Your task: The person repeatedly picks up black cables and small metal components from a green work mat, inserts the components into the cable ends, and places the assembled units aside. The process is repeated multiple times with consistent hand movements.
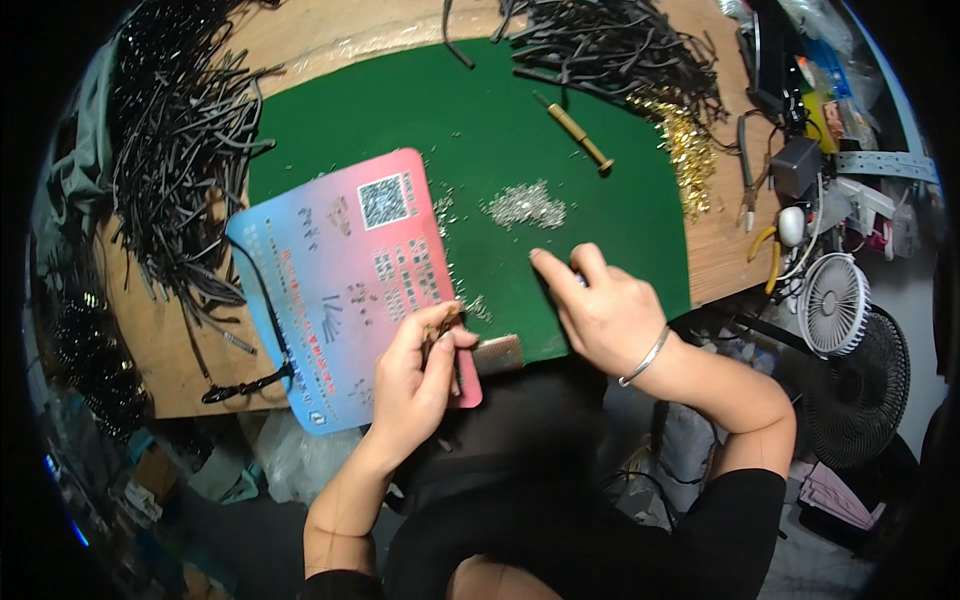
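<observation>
My left hand (412, 375) is over the lower right edge of a pink and blue printed card (300, 270). Its fingers are closed around something small, dark and brownish, too small to make out. Farther right, my right hand (612, 308) reaches over the green mat (640, 240), index finger stretched out and the other fingers bent, with nothing visible in it. The fingertip is just short of a pile of tiny silver metal pieces (527, 205). More silver bits lie scattered along the card's right edge. A small ridged metal plate (498, 353) lies between my hands at the mat's near edge.
Bundles of black cords (185, 160) lie left, with more black cords (620, 50) at the back. A brass-coloured pen-like tool (575, 132) and gold pieces (688, 160) lie at the far right. Pliers (746, 180) and a small white fan (835, 303) are beyond the mat.
</observation>
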`<act>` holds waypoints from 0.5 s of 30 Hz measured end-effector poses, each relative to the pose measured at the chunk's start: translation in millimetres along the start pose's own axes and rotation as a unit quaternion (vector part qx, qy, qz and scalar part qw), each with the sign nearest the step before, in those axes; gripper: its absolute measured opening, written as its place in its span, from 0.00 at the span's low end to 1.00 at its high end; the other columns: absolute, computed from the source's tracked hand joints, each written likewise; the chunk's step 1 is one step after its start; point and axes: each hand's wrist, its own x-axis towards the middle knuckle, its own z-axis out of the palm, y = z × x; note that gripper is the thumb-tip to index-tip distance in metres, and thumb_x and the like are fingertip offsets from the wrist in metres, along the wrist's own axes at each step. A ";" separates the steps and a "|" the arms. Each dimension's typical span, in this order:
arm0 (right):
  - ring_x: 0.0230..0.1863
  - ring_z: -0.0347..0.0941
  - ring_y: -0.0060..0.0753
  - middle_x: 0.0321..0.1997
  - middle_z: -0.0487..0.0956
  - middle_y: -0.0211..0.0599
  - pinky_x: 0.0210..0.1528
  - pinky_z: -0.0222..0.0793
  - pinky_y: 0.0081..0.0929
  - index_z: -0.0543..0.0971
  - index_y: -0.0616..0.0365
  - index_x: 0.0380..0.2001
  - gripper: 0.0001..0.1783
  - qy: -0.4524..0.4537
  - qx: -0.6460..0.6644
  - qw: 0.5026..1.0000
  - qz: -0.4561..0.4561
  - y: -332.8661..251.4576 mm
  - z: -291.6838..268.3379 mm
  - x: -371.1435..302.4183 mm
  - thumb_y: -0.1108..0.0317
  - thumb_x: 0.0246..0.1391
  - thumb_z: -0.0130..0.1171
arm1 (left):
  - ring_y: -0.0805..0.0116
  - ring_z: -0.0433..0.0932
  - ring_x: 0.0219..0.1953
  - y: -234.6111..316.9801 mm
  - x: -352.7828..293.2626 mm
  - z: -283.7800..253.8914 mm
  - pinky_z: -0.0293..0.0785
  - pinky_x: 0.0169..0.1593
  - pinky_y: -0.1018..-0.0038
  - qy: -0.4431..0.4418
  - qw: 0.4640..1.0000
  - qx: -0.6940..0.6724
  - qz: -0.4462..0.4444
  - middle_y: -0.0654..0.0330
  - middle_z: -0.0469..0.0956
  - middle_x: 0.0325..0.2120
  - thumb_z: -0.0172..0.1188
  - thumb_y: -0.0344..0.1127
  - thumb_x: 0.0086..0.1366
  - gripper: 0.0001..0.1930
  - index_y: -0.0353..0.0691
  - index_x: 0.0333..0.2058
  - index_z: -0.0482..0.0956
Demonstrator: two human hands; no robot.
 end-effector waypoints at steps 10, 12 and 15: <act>0.29 0.71 0.52 0.33 0.69 0.49 0.33 0.72 0.41 0.67 0.54 0.47 0.15 -0.174 0.367 0.914 -0.014 -36.2 -3.4 13.2 0.66 0.56 0.46 | 0.69 0.78 0.31 -16.9 2.7 4.5 0.74 0.36 0.76 0.067 0.952 0.219 0.204 0.53 0.78 0.33 0.46 0.20 0.60 0.15 0.32 0.46 0.69; 0.29 0.71 0.51 0.31 0.69 0.49 0.33 0.73 0.41 0.67 0.55 0.46 0.14 -0.180 0.355 0.918 -0.004 -38.8 -6.6 16.8 0.66 0.56 0.46 | 0.64 0.79 0.34 -13.6 0.0 7.2 0.74 0.38 0.73 0.076 0.958 0.221 0.169 0.51 0.78 0.33 0.46 0.19 0.58 0.16 0.32 0.47 0.69; 0.28 0.72 0.50 0.31 0.69 0.49 0.31 0.73 0.40 0.67 0.56 0.45 0.14 -0.169 0.344 0.923 -0.013 -38.9 -3.5 16.9 0.66 0.56 0.47 | 0.62 0.79 0.33 -14.7 0.1 12.0 0.74 0.37 0.72 0.102 0.943 0.260 0.182 0.50 0.78 0.33 0.47 0.19 0.57 0.17 0.32 0.46 0.70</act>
